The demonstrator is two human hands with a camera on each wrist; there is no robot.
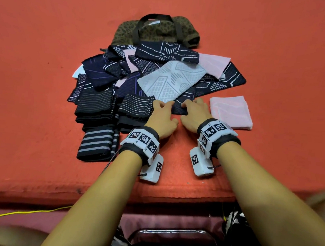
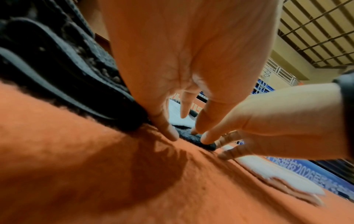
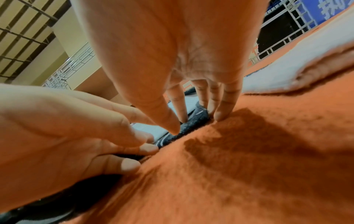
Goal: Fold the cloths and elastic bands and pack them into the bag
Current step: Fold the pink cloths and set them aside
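Note:
A dark patterned cloth point(image 1: 177, 109) lies at the near edge of a loose pile of cloths point(image 1: 157, 72) on the red table point(image 1: 43, 114). My left hand point(image 1: 163, 105) and right hand point(image 1: 189, 105) sit side by side on its near hem, and each pinches it between thumb and fingers. The left wrist view shows the left hand point(image 2: 184, 130) with its thumb at the dark hem point(image 2: 193, 137). In the right wrist view the right hand point(image 3: 191, 121) has its thumb on the same cloth point(image 3: 187, 127). A leopard-print bag point(image 1: 158, 32) lies behind the pile.
A folded pink cloth point(image 1: 230, 112) lies just right of my right hand. Folded striped elastic bands point(image 1: 95, 106) point(image 1: 135, 107) point(image 1: 96, 143) sit to the left of my left hand. A pale grey cloth point(image 1: 172, 79) tops the pile. The table's front edge point(image 1: 152, 199) is near my forearms.

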